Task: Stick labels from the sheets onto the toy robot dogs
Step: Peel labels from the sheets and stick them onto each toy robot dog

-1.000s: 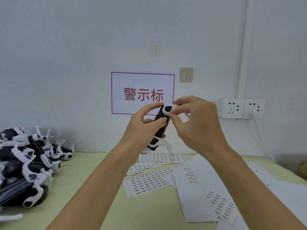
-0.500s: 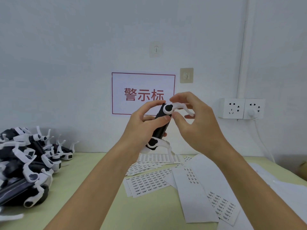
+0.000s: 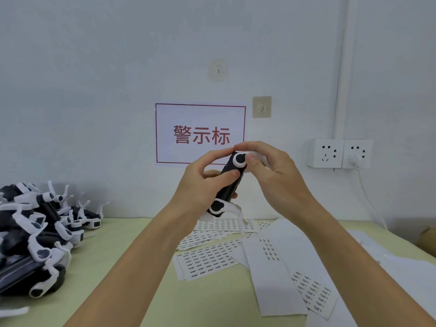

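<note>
A black-and-white toy robot dog (image 3: pixel 230 185) is held up above the table, tilted with its upper end to the right. My left hand (image 3: pixel 200 185) grips its black body, thumb across the front. My right hand (image 3: pixel 271 175) pinches the white leg at the dog's upper end, fingers curled over it. A lower white leg (image 3: pixel 236 210) hangs free below. Label sheets (image 3: pixel 210 257) with rows of small printed labels lie on the green table under my hands. I cannot see a label on my fingers.
A heap of black-and-white toy robot dogs (image 3: pixel 37 234) fills the table's left side. Partly used white backing sheets (image 3: pixel 283 274) spread to the right. The wall behind carries a red-framed sign (image 3: pixel 200 133), two hooks and power sockets (image 3: pixel 339 153) with a cable.
My right hand's fingers have closed down over the dog's upper white leg, after lifting off it half a second ago. My left hand keeps the same grip on the body.
</note>
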`<action>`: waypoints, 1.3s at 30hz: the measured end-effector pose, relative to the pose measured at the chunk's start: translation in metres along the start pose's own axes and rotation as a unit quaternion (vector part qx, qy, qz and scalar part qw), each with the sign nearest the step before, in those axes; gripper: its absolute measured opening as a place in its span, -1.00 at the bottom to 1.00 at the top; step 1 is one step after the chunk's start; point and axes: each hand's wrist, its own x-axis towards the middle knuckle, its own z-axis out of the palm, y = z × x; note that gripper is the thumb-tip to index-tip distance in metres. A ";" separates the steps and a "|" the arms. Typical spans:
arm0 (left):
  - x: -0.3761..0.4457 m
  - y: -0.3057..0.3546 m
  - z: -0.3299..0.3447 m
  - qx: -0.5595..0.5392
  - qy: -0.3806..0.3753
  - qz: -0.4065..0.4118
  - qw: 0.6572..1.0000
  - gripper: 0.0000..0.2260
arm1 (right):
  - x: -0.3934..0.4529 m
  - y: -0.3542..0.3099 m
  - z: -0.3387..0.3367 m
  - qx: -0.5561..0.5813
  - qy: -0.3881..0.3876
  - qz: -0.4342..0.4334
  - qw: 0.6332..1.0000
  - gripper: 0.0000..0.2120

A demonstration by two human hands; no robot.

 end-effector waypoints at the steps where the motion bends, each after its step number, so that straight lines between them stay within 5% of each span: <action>1: 0.000 -0.001 -0.001 0.002 -0.006 0.000 1.000 -0.66 | 0.000 0.001 -0.001 -0.001 -0.002 0.002 1.000 -0.75; 9: 0.000 -0.002 -0.007 0.002 -0.036 -0.009 0.999 -0.54 | -0.001 0.001 -0.003 -0.001 -0.015 0.010 1.000 -0.77; 15: 0.000 -0.002 -0.003 0.012 -0.040 -0.006 0.999 -0.65 | 0.000 0.001 -0.007 0.010 -0.014 0.013 1.000 -0.92; 29: -0.001 0.001 -0.017 0.070 -0.142 -0.003 0.987 -0.52 | 0.002 0.014 -0.023 0.126 -0.171 0.106 0.971 -0.82; 33: 0.001 -0.004 -0.010 0.080 -0.092 -0.016 0.992 -0.54 | 0.002 0.019 -0.017 0.141 -0.146 0.104 0.974 -0.73; 39: 0.008 -0.009 -0.017 0.050 0.064 -0.050 0.995 -0.77 | 0.004 0.031 -0.011 0.162 -0.036 0.099 0.981 -0.86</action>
